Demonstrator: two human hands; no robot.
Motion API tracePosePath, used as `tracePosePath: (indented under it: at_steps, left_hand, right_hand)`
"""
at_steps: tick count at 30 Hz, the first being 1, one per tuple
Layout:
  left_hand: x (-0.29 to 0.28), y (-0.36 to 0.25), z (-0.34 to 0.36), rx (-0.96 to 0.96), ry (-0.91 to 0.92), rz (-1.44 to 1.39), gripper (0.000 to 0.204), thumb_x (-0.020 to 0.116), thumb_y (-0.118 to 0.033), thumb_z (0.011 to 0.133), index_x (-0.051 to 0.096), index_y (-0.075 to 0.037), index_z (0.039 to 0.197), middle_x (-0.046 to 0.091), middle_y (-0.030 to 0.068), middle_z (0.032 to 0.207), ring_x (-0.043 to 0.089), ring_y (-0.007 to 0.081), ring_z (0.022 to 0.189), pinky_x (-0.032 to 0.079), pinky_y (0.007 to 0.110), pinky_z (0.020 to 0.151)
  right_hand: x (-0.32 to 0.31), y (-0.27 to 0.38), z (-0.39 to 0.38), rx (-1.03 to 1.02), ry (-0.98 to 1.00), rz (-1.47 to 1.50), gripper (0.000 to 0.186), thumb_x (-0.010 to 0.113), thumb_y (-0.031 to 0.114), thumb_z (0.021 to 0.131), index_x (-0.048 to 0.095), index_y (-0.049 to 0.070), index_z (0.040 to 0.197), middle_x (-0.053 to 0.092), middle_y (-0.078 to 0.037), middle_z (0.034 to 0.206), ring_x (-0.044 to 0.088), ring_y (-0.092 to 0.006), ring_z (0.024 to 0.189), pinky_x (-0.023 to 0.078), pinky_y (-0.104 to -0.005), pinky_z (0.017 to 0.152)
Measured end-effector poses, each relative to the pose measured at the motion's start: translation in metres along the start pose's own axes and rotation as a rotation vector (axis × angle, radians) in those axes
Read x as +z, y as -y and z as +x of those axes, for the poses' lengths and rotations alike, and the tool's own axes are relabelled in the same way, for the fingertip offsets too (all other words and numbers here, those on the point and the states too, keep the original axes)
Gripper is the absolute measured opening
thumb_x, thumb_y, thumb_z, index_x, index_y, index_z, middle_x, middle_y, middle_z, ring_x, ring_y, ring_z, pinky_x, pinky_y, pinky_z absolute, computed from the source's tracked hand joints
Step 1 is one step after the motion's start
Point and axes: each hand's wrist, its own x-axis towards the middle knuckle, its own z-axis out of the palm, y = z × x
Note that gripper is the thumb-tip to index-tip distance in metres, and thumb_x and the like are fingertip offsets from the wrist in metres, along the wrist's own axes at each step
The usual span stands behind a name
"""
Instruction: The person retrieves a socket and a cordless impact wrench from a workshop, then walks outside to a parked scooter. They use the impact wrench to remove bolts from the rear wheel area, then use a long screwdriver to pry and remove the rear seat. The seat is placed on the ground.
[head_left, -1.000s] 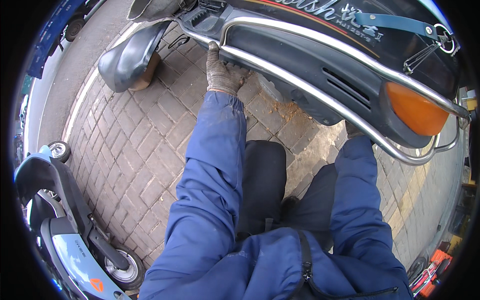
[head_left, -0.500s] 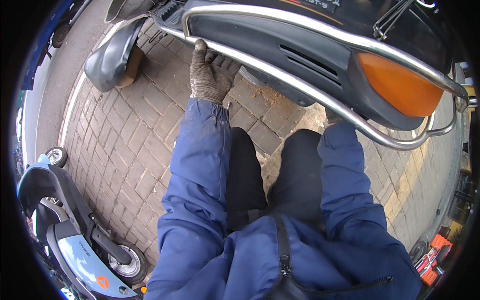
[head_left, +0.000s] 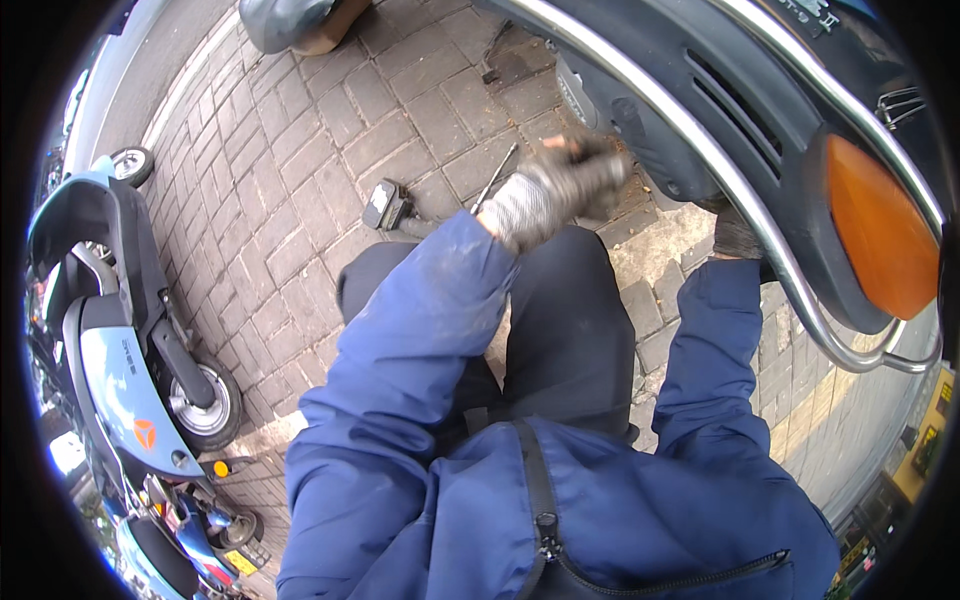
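A black scooter [head_left: 660,150] with a chrome guard rail [head_left: 690,140] and an orange lamp [head_left: 880,235] leans across the upper right. My left hand [head_left: 560,190], in a grey knit glove, is beside its lower edge, smeared by motion; whether it holds anything does not show. My right hand [head_left: 738,235], also gloved, reaches under the rail, and its fingers are hidden behind the bodywork. On the paving by my left knee lies a dark tool [head_left: 388,204] with a blocky end, partly covered by my sleeve. A thin metal rod [head_left: 497,175] shows next to my left wrist.
A black moulded part [head_left: 285,22] with a brown inside rests on the brick paving [head_left: 300,180] at the far left. A light blue scooter [head_left: 130,370] stands to my left, with more two-wheelers [head_left: 215,530] behind it. Farther off runs a road edge.
My left hand has left the chrome rail and come down and right toward the scooter's underside. The view has turned, bringing the dark tool into sight. My right hand remains under the rail.
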Motion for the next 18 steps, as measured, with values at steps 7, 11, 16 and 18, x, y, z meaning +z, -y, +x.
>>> tracePosePath:
  at_steps: [7,11,16,18]
  left_hand:
    - [-0.056,-0.026,-0.068,0.017,-0.307,0.623,0.035,0.068,-0.017,0.079,0.059,0.002,0.108,0.066,0.0123,0.091,0.064,0.0235,0.085,0.052,0.029,0.074]
    - [-0.092,-0.065,-0.084,0.178,-0.800,0.251,0.042,0.060,-0.021,0.084,0.050,0.006,0.114,0.062,0.0181,0.091,0.064,0.0246,0.079,0.056,0.034,0.069]
    - [-0.104,-0.076,-0.076,0.229,-0.726,0.207,0.029,0.060,-0.020,0.086,0.054,0.001,0.105,0.062,0.0168,0.090,0.064,0.0225,0.075,0.057,0.031,0.065]
    - [-0.110,-0.067,-0.066,0.220,-0.686,0.210,0.038,0.059,-0.020,0.086,0.050,0.005,0.113,0.062,0.0177,0.092,0.064,0.0246,0.080,0.056,0.034,0.068]
  right_hand:
    - [-0.005,-0.007,0.005,-0.013,0.025,-0.003,0.054,0.047,0.042,0.087,0.047,0.006,0.127,0.048,-0.013,0.130,0.046,-0.0280,0.118,0.035,-0.0406,0.100]
    - [-0.008,-0.008,0.004,-0.025,0.030,-0.014,0.054,0.048,0.041,0.086,0.047,0.006,0.127,0.048,-0.013,0.129,0.047,-0.0280,0.118,0.035,-0.0405,0.100]
    - [-0.011,-0.009,0.003,-0.040,0.029,-0.043,0.054,0.049,0.041,0.086,0.048,0.006,0.126,0.049,-0.013,0.129,0.048,-0.0279,0.118,0.036,-0.0402,0.100]
    - [-0.012,-0.009,0.003,-0.055,0.029,-0.064,0.053,0.049,0.041,0.086,0.048,0.006,0.126,0.049,-0.013,0.129,0.048,-0.0278,0.117,0.036,-0.0402,0.099]
